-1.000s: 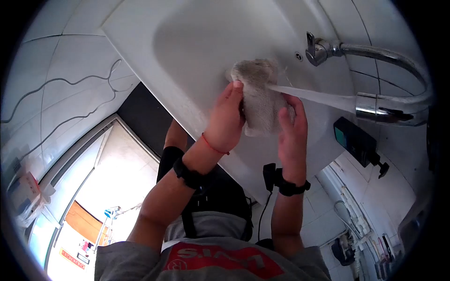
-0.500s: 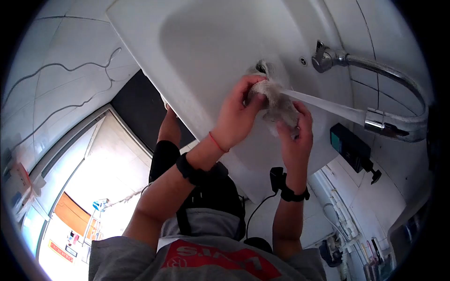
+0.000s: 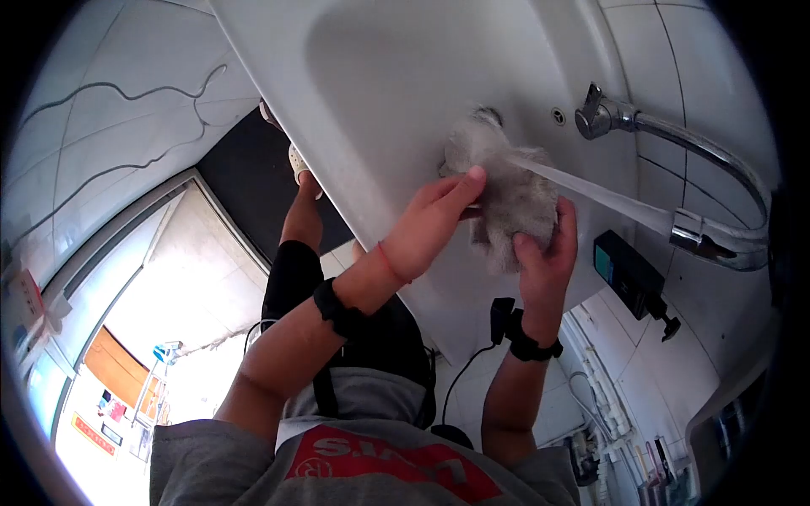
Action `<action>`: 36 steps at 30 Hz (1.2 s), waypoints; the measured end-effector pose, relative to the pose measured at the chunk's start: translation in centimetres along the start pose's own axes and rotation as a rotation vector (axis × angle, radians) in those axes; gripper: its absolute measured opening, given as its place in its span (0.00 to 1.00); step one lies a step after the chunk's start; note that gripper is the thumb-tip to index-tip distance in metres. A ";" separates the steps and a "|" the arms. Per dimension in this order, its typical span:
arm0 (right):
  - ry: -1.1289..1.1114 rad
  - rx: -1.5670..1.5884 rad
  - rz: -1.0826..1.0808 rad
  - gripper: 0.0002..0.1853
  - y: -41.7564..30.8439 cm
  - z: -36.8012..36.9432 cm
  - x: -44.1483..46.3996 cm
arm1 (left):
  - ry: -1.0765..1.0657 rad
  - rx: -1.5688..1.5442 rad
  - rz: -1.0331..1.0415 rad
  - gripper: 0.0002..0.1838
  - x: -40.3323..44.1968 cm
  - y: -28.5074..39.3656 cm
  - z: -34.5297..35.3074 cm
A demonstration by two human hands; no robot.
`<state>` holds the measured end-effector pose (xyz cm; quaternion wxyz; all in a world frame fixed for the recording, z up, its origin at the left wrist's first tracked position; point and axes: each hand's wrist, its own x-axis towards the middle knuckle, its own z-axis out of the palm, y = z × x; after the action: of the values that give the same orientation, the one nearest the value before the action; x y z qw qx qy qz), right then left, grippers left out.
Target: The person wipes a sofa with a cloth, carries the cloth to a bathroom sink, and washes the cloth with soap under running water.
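A wet grey-beige cloth (image 3: 515, 211) is spread between my two hands over the basin of the white sink (image 3: 371, 93). My left hand (image 3: 434, 219) grips its left edge, thumb on top and the other fingers partly hidden beneath. At the lower right edge, my right hand (image 3: 547, 257) pinches the cloth between thumb and fingers. A stream of water (image 3: 599, 191) runs from the faucet spout (image 3: 688, 232) onto the upper part of the cloth. Just beyond the cloth, the drain (image 3: 488, 114) shows in part.
The faucet handle (image 3: 593, 114) and its curved metal neck stand at the right. A black box-shaped object (image 3: 629, 274) is near the sink's right edge. Pipes (image 3: 599, 379) run below. A doorway (image 3: 160, 312) opens at the lower left, beside a dark mat (image 3: 253, 181).
The cloth was spread, then bunched up half a second ago, and is now spread out again. Both hands have shifted slightly right and down in the view.
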<state>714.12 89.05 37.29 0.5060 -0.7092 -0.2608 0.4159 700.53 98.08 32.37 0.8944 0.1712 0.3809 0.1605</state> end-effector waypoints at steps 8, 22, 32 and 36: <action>0.027 -0.007 0.244 0.18 0.8 -0.7 -0.2 | 0.036 -0.041 -0.025 0.19 1.3 1.4 0.1; 0.242 -0.041 0.075 0.12 0.3 -0.5 1.6 | -0.109 -0.607 -0.027 0.18 1.1 1.5 0.9; 0.296 0.118 -0.032 0.14 1.0 -1.2 2.1 | 0.032 -0.407 0.051 0.26 1.3 0.9 0.1; 0.313 0.056 -0.083 0.17 1.2 -0.8 2.1 | 0.036 -0.251 0.214 0.27 1.6 0.3 -0.6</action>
<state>715.85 89.91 35.62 0.5766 -0.7398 -0.1960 0.2860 701.04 99.12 31.10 0.8796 0.0948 0.3534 0.3040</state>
